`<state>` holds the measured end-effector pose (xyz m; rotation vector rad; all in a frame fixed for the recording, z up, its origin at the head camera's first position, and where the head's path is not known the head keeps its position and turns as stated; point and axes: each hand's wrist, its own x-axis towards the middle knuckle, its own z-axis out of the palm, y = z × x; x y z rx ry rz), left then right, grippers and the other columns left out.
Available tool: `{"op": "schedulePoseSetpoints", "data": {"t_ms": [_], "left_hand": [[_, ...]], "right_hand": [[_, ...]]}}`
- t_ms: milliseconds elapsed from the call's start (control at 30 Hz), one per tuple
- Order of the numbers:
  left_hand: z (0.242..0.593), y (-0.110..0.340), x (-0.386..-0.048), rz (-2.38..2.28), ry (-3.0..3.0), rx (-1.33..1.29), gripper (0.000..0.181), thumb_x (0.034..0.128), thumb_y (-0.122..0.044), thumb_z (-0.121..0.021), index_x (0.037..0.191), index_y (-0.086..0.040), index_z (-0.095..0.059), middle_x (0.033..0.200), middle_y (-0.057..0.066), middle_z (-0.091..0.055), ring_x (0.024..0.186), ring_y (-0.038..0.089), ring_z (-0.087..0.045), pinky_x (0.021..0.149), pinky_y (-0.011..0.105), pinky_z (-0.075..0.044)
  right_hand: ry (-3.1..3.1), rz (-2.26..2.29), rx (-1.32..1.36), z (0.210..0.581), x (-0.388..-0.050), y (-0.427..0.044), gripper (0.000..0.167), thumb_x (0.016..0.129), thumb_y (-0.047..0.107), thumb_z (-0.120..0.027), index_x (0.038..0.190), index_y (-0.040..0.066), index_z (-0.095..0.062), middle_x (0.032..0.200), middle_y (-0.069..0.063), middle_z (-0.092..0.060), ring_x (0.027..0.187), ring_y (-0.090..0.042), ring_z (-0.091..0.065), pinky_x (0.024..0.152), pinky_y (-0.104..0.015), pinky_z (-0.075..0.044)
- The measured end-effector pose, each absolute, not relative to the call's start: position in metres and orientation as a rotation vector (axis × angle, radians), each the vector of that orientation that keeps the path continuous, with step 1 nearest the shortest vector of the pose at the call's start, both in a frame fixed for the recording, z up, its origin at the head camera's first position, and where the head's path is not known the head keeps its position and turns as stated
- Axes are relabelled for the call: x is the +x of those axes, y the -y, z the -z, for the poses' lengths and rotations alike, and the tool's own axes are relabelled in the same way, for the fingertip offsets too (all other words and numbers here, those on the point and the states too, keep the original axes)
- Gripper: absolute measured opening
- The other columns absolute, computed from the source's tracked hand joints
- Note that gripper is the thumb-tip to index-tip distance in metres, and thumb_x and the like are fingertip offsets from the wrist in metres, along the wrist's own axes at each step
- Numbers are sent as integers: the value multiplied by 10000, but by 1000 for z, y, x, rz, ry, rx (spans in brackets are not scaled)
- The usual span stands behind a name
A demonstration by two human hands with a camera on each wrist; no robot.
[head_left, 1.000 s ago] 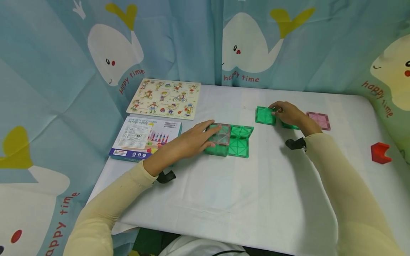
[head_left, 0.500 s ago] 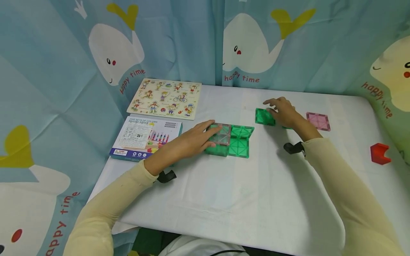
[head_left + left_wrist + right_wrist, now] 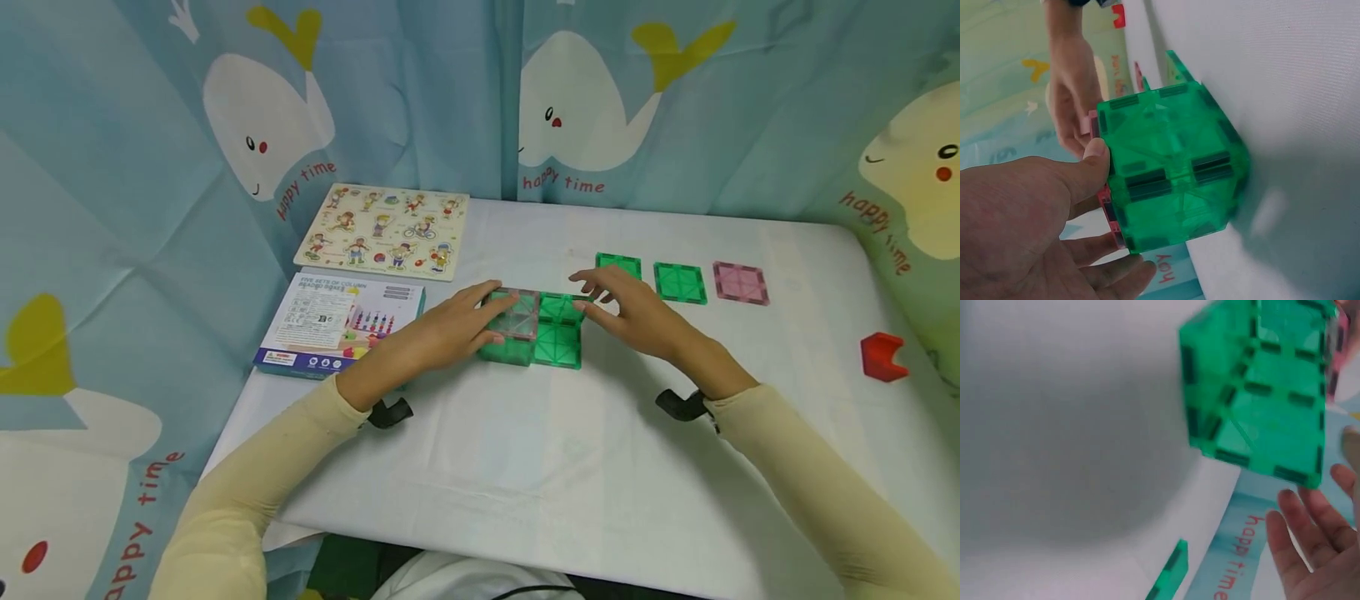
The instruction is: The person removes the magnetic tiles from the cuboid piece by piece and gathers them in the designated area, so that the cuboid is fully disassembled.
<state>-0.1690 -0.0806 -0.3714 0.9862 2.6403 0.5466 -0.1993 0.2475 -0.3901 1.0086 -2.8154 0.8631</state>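
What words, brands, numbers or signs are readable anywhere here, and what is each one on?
"happy time": repeated in red on the whale-patterned curtain.
"FIVE SETS OF COLUMN BEADED BOXES": on the flat box; its second line is blurry.
Too small or blurred: the box's white label and lower strip, and any captions on the picture board.
Partial or blurred: red lettering in the left wrist view.
The tiles: no text visible.

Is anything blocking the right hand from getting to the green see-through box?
Nothing I can see. The right hand is close beside the green box, with nothing between them. The loose pink tile lies off to the right.
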Motion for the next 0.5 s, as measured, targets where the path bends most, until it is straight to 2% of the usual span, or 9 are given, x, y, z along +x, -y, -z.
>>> {"op": "schedulePoseSetpoints", "data": {"t_ms": [100,200,333,500], "left_hand": [[372,81,-169,-538,-2639,990,667,1110,-370,-532,1697,-209,-259,1758,153,-152,1615,346,-211,1264,507,-315],[371,81,-169,-533,-2641,992,662,1111,-364,-533,1695,-204,-266,1756,154,-157,1613,347,-217,1264,505,-315],[371,81,-169,-531,-2648,1003,655,1112,-356,-537,1691,-192,-279,1753,160,-164,1610,347,-224,1264,500,-316],[372,81,-169,-541,-2648,1001,650,1113,-364,-532,1690,-191,-286,1754,154,-165,1610,340,-227,1266,493,-314]], "right_hand": [[2681,-664,1137,399,-194,-247,527,963,-27,-746,1445,126,-599,1182,-110,-622,1045,-240,-621,821,-438,-580],[2573,-510,1226,407,-192,-246,664,907,-136,-743,1490,131,-573,1163,-122,-614,1010,-249,-607,760,-395,-578],[2527,-420,1256,414,-190,-247,757,907,-150,-729,1558,177,-523,1168,-151,-605,995,-265,-606,726,-376,-569],[2507,-391,1256,417,-189,-246,771,910,-127,-744,1572,194,-511,1156,-168,-593,948,-264,-604,663,-354,-552]]}}
